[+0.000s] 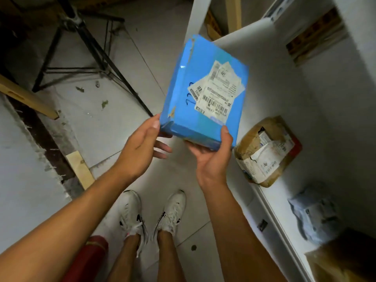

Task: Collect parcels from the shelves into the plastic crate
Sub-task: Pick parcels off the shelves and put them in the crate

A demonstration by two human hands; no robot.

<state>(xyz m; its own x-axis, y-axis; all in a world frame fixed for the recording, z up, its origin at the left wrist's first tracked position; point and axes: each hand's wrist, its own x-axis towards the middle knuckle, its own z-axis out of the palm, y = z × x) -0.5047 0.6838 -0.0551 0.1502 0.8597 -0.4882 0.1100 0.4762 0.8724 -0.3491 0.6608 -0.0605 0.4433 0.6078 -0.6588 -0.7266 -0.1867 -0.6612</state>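
A blue parcel [205, 86] with white shipping labels on its face is held up in front of me, just left of the white shelf [270, 102]. My right hand [211, 153] grips its near bottom edge, thumb on the face and fingers underneath. My left hand [142, 145] touches the parcel's lower left corner with the thumb tip, fingers loose below it. On the shelf lie a brown taped parcel [264, 151], a pale grey bag parcel [313, 212] and a brown parcel [343, 259] at the bottom right. No plastic crate is in view.
A black tripod stand [89, 47] occupies the floor at upper left, with wooden slats [26, 96] beside it. A red cylinder [89, 259] stands by my left foot. Cardboard boxes [315, 37] sit on the shelf level above.
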